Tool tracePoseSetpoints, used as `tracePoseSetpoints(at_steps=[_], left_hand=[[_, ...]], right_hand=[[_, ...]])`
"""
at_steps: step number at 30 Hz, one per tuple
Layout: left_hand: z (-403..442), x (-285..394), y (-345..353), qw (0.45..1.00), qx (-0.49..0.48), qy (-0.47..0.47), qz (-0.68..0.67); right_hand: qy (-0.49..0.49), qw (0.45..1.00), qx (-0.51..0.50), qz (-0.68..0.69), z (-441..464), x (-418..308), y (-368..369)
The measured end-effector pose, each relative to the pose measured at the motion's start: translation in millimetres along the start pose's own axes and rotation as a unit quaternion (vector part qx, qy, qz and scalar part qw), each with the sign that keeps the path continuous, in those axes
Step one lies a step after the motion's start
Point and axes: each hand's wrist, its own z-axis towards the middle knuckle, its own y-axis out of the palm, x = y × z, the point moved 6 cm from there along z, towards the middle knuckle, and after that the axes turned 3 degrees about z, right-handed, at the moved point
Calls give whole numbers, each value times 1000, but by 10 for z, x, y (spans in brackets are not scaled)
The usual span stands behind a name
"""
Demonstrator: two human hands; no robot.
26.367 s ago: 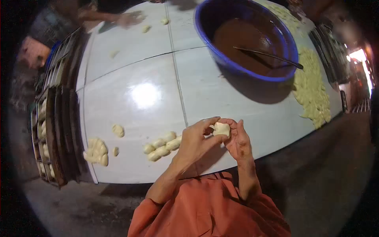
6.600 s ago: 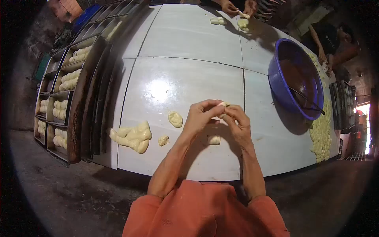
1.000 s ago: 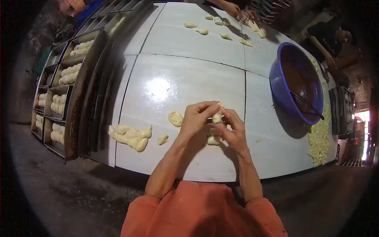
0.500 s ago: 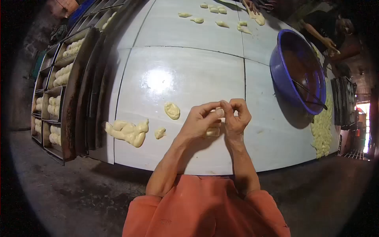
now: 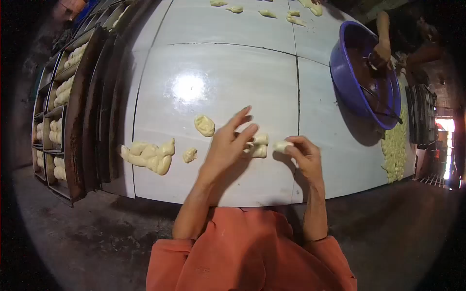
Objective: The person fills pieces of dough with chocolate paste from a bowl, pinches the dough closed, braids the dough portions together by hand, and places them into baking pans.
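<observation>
My left hand point(image 5: 230, 140) is open over the white table point(image 5: 218, 87), its thumb and fingers apart, partly covering a small group of pale dough rolls point(image 5: 259, 146). Just right of that group, my right hand point(image 5: 305, 156) pinches a small dough piece point(image 5: 283, 146) between thumb and fingers. A flattened dough round point(image 5: 204, 125) lies up and left of my left hand. Below it is a small dough lump point(image 5: 190, 155). Farther left rests a larger mass of dough point(image 5: 151, 155).
Trays of dough rolls point(image 5: 59, 131) stand at the left. At the right, a co-worker's hand point(image 5: 381, 52) reaches into a purple basin point(image 5: 345, 77) of brown filling. Dough covers the table's right edge point(image 5: 393, 153). Several dough pieces point(image 5: 267, 13) lie at the far side.
My hands have moved apart; the left has opened, and the right has carried a dough piece to the right. The co-worker's hand has come over the basin. The view has shifted slightly.
</observation>
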Motion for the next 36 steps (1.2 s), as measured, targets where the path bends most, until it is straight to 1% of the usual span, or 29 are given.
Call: tracePoseSetpoints(at_steps=[1,2,3,5,6,7,8,9,10,11,13,14,15,16,17,18,20,21,23,24,25,26,27,28,29,31,34,35,36], left_hand=[[-46,-46,-102,999,18,7,44],[-107,-96,-201,999,21,9,40],[-172,-141,-287,999,26,11,35],[-345,-217,-476,997,58,10,46],[-489,-253,-608,994,90,6,60],[-611,-306,-727,992,107,4,69],[-738,-348,-874,984,163,29,67],[-873,-376,-1043,971,223,55,65],[-1038,-422,-1232,957,282,35,65],[-1150,-456,-1396,950,302,33,73],[-1394,-402,-1679,863,409,109,276],[-1443,-509,-1796,849,423,101,300],[-1514,-450,-1852,850,424,89,299],[-1559,-418,-1875,820,424,93,372],[-1582,-405,-1878,786,421,96,441],[-1578,-472,-1904,801,402,62,439],[-1626,-511,-1919,800,402,63,440],[-1647,-523,-1919,801,396,64,444],[-1681,-569,-1981,814,393,58,423],[-1694,-581,-1998,814,389,61,427],[-1708,-597,-2004,813,385,66,431],[-1698,-609,-1999,815,380,82,430],[-1686,-593,-1998,817,382,80,424],[-1649,-551,-1972,828,363,85,419],[-1604,-503,-1961,838,343,92,414],[-1491,-435,-1924,847,331,107,403],[-1312,-430,-1832,840,289,129,440],[-1261,-461,-1827,838,276,124,453],[-1246,-438,-1820,833,281,131,458]], right_hand=[[65,998,-16,-2,-18,159,-3],[9,991,-46,-129,62,443,-66],[10,991,-45,-129,32,360,-26],[-59,937,-55,-340,10,50,195],[-111,915,-26,-387,-11,26,210],[-126,921,20,-369,-22,16,211],[-141,924,61,-349,-19,-3,224],[-151,928,39,-338,2,-18,328],[-167,933,61,-314,-20,-78,410],[-181,936,87,-290,-17,-129,511],[-163,945,25,-282,52,-126,942],[-141,948,-18,-285,87,-99,1176],[-216,926,-61,-304,78,-262,1488],[-258,909,-123,-303,95,-295,1814],[-296,875,-154,-350,105,-278,2116],[-332,853,-174,-363,156,-160,2366],[-351,807,-220,-421,166,-141,2822],[-352,804,-223,-423,178,-107,2924],[-382,777,-276,-416,155,6,3150],[-451,764,-267,-377,142,-76,3227],[-452,760,-272,-379,137,-111,3221],[-266,838,-322,-350,256,-27,3153],[-66,880,-355,-308,294,96,3095],[-11,928,-308,-208,294,103,3029],[22,934,-281,-220,331,44,2975],[26,951,-289,-108,432,194,2925],[42,944,-293,-148,386,56,2987],[120,935,-290,-168,259,-4,3007],[74,927,-313,-195,256,18,3001]])
